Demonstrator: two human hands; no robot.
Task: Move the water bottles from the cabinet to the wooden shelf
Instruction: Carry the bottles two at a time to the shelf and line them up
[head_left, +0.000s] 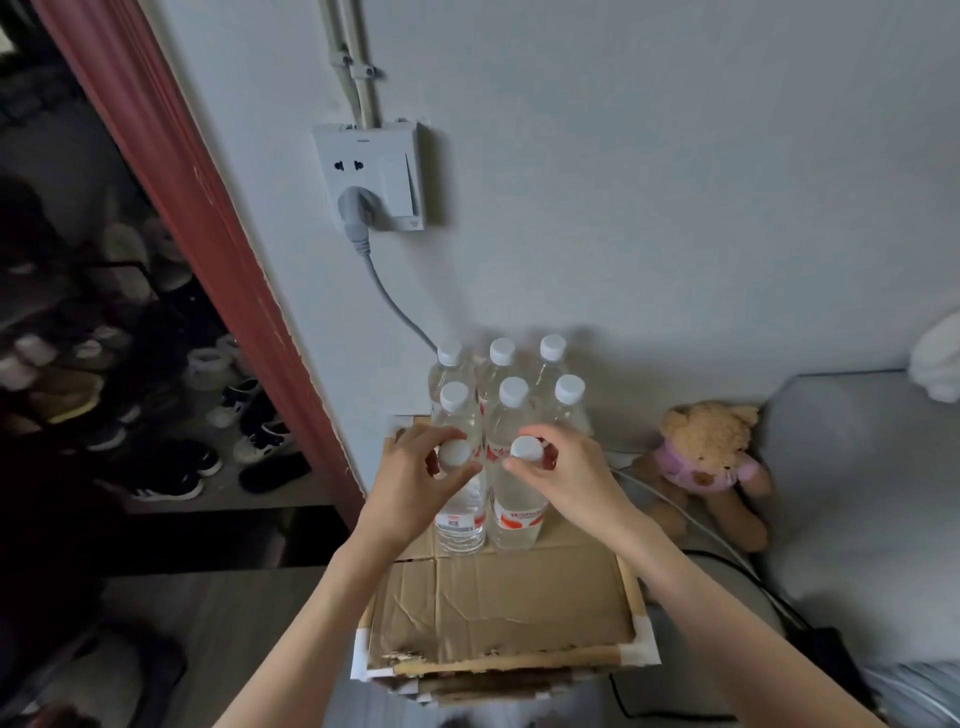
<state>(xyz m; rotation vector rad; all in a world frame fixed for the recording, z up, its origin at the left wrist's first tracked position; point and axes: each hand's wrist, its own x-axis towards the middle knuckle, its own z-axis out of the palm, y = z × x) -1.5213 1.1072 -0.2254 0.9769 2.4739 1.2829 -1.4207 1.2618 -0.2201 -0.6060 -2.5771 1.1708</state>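
Two clear water bottles with white caps and red labels stand at the front of a group on a cardboard-covered wooden shelf top (498, 608). My left hand (415, 480) grips the neck of the left front bottle (460, 519), just under its cap. My right hand (566, 475) grips the neck of the right front bottle (517, 512) the same way. Behind them several more bottles (511, 395) stand in two rows against the wall.
A wall socket (371, 176) with a grey plug and cable hangs above the bottles. A teddy bear (709, 462) sits to the right beside a grey cushion (857, 493). Left, past a red door frame (208, 223), a dark rack holds shoes (171, 410).
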